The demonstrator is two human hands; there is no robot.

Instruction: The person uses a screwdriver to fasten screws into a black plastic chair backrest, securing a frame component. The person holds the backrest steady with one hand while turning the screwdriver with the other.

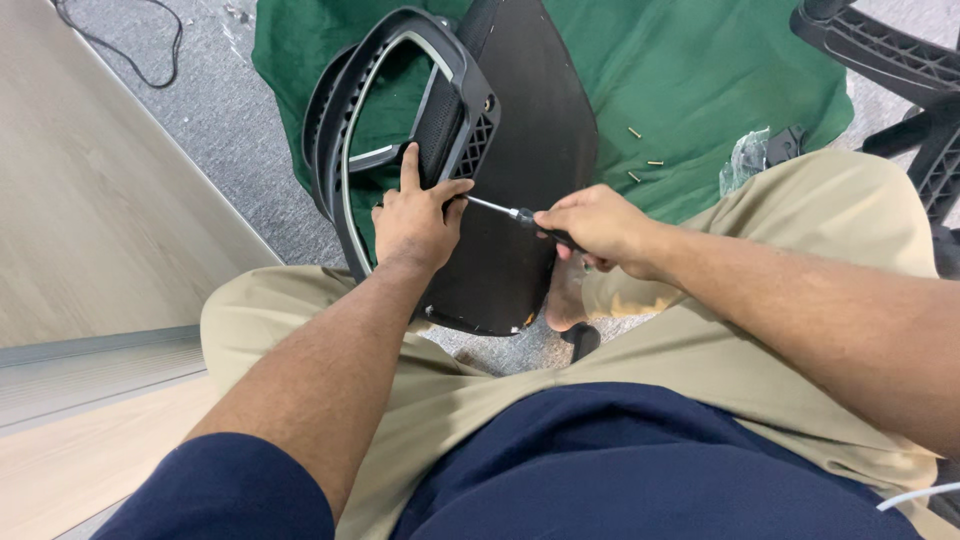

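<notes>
A black chair backrest frame [440, 80] stands against a black seat pan [540, 130] on a green cloth. My left hand [415, 215] grips the lower part of the frame, index finger pointing up along it. My right hand [595, 225] is closed on the handle of a screwdriver [500, 210], whose metal shaft points left to the spot by my left thumb where frame meets seat pan.
Three small brass screws [645, 160] lie on the green cloth [700, 70], with a clear plastic bag [745, 160] beside them. A black chair base [890, 60] lies at the upper right. A wooden wall panel [90, 200] runs along the left, and a cable [130, 50] lies on the grey carpet.
</notes>
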